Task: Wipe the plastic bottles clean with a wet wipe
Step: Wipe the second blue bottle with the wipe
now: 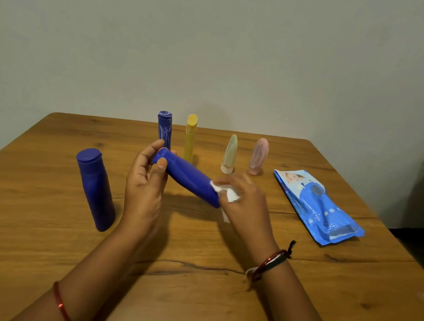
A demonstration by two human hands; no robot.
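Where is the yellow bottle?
The yellow bottle stands upright at the back of the table, between the small blue bottle and the pale green tube.

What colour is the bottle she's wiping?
Deep blue. The held bottle shows best in the head view, the only one.

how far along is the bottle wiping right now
Nothing can be confirmed as finished; cleanliness doesn't show. In hand: the left hand holds a blue bottle off the table by its cap end, while the right hand rubs a wet wipe on its base. Standing untouched: the big blue bottle, small blue bottle, yellow bottle, pale green tube and pink tube.
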